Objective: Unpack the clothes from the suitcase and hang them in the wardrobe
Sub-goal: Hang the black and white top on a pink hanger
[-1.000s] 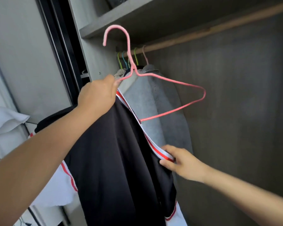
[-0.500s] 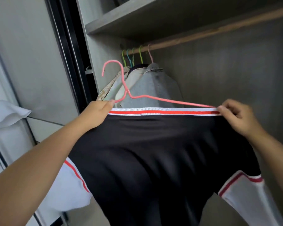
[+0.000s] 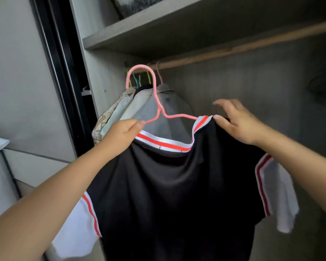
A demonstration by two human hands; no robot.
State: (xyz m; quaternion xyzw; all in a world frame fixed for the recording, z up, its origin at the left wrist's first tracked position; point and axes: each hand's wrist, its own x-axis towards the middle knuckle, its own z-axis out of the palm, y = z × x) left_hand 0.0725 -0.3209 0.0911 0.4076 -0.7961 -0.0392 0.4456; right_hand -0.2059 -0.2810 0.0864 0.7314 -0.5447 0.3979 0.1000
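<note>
Since a moment ago the black shirt (image 3: 177,194) has settled onto the pink hanger (image 3: 154,102), held near the rail (image 3: 233,53): left hand (image 3: 120,134) pinching hanger and collar, right hand (image 3: 235,123) loosening, so hooking comes next.

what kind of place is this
Most likely a bedroom wardrobe: a wooden hanging rail under a grey shelf, clothes already hung on coloured wire hangers, and a black sliding-door frame at the left.
</note>
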